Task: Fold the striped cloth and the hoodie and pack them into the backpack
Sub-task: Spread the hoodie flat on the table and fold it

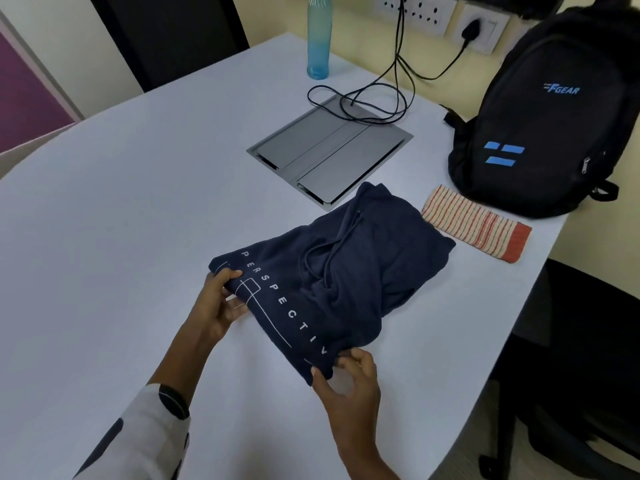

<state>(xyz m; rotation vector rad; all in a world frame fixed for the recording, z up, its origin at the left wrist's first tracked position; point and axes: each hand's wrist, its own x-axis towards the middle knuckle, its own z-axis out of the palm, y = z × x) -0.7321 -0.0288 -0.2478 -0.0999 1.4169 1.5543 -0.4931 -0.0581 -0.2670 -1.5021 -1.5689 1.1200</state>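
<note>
walls: pale yellow (588,237) | table: white (104,237) | wall sockets (415,12) | black chair (571,375)

A folded navy hoodie (346,271) was pinched between fingers (227,277); beyond them, a folded striped cloth (476,221) lay beside a closed upright black backpack (540,126).

**Colours on and around the pale table**

We see a navy hoodie (332,271) with white lettering on the pale bluish-white table (121,202). At the table's far right edge lies a cream cloth (476,223), striped red-orange with an orange end band. Beyond it on the table stands a black backpack (540,133) with blue marks. At the table's far edge stands a translucent turquoise bottle (318,39).
</note>
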